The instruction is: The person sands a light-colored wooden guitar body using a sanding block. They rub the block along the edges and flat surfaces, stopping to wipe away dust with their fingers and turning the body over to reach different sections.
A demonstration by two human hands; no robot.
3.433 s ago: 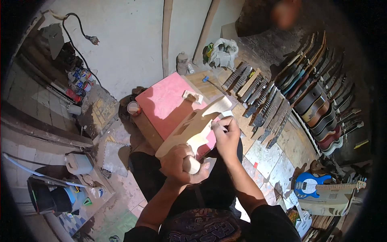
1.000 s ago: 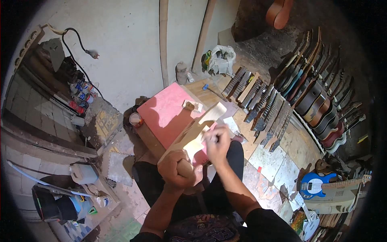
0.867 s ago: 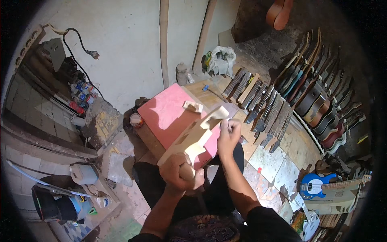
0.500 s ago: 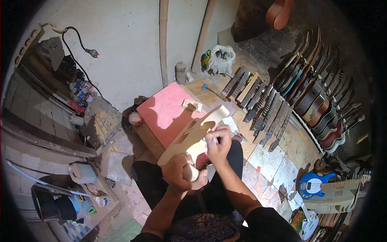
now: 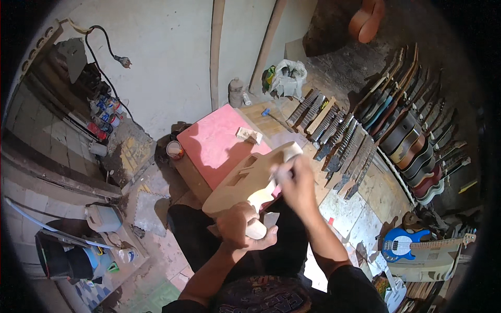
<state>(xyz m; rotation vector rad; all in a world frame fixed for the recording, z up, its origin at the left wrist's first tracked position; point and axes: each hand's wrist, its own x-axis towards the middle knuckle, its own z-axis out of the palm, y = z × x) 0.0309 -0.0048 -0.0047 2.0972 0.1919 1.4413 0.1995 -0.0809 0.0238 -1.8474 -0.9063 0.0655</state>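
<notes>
A bare, pale wooden electric guitar body (image 5: 245, 180) with cut-out cavities lies tilted across my lap, against the edge of a pink board (image 5: 216, 141). My left hand (image 5: 237, 227) is wrapped round its near horn, thumb on the rounded end. Over the body's far right end is my right hand (image 5: 296, 182), smeared by motion. Its fingers are curled together close to the curved edge, and whatever they hold is hidden. On the pink board sits a small pale notched block (image 5: 249, 135).
Several guitar necks (image 5: 334, 125) lie in a row at the right, with a blue hammer-like tool (image 5: 275, 119) beside them. Finished guitars (image 5: 409, 141) lean behind. A blue bass guitar (image 5: 402, 244) rests at far right. An open can (image 5: 175, 150) stands left of the board.
My right hand has moved slightly right and come off the body's inner curve, now blurred. The body has turned a little, showing more of its cavities. My left hand keeps its hold.
</notes>
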